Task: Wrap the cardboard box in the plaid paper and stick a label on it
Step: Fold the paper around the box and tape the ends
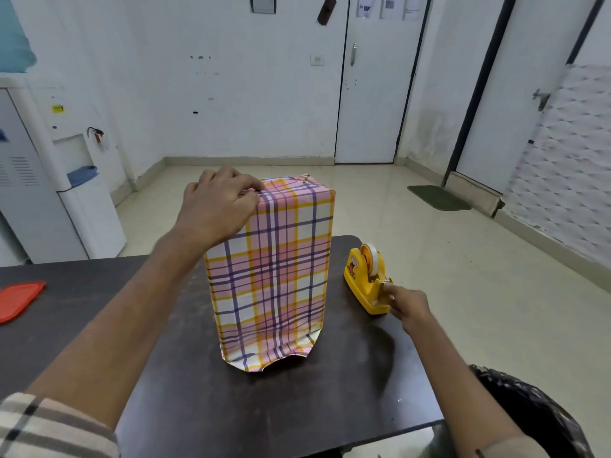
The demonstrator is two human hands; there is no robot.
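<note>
The box (277, 269) stands upright in the middle of the dark table (99, 292), covered in pink, yellow and purple plaid paper. The paper's lower edge hangs loose and curls on the tabletop. My left hand (220, 203) rests on the box's top left corner, fingers curled over the folded paper there. My right hand (405, 305) is at the front end of the yellow tape dispenser (365, 279) to the right of the box, fingertips pinching at the tape end by the cutter. No label is visible.
A red plastic lid (18, 300) lies at the table's left edge. A black bin bag (535, 411) sits past the table's right front corner. A water dispenser (49, 166) stands at the left wall.
</note>
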